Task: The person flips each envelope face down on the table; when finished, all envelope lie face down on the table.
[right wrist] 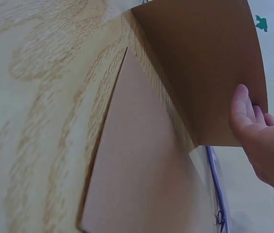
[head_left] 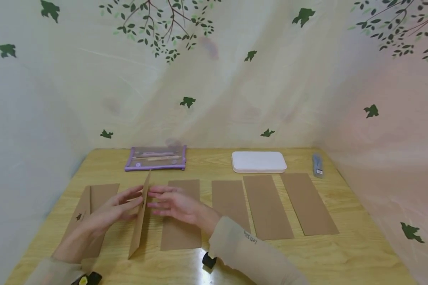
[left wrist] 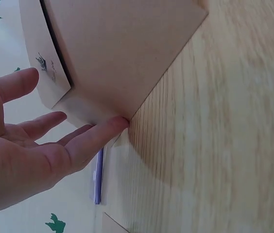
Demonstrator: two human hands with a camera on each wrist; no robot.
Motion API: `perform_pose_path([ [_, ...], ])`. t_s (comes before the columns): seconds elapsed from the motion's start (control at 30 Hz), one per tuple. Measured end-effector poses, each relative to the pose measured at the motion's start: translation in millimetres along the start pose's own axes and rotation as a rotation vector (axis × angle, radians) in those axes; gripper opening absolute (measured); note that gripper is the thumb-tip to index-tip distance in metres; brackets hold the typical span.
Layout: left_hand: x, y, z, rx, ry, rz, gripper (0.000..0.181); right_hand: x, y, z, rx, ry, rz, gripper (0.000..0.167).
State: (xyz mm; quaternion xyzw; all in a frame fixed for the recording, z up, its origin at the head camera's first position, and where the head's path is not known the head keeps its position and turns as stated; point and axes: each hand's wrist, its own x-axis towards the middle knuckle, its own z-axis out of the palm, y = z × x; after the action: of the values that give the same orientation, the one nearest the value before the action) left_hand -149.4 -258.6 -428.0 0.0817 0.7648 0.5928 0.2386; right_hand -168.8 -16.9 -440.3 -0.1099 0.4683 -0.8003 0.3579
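A brown kraft paper envelope [head_left: 138, 231] stands on its long edge on the table, left of the middle. Its side toward the left hand has a flap with a small black print, seen in the left wrist view; the other side [right wrist: 210, 73] is plain. My left hand [head_left: 114, 211] touches the flap side with extended fingers, thumb apart in the left wrist view. On the plain side, fingertips of my right hand [head_left: 180, 206] rest near the envelope's upper part, fingers nearly straight. Another envelope [head_left: 103, 194] lies flat, flap up, partly hidden under the left forearm.
Several flat brown pieces lie to the right, including one under my right hand [head_left: 182, 237] and one at the far right [head_left: 308, 206]. Along the back are a purple-edged pencil pouch [head_left: 157, 158], a white case [head_left: 259, 161] and a small bluish packet [head_left: 317, 165].
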Motion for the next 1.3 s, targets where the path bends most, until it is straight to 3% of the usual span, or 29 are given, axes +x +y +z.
perform_pose_path([
  [0.83,-10.2,3.2,-1.0,-0.156,-0.05,0.031,0.068,5.0,6,5,0.006,-0.045,0.053,0.043],
  [1.3,-17.0,3.9,-1.1,-0.114,0.032,0.002,0.071,7.3,10,4,0.004,-0.031,0.078,0.046],
])
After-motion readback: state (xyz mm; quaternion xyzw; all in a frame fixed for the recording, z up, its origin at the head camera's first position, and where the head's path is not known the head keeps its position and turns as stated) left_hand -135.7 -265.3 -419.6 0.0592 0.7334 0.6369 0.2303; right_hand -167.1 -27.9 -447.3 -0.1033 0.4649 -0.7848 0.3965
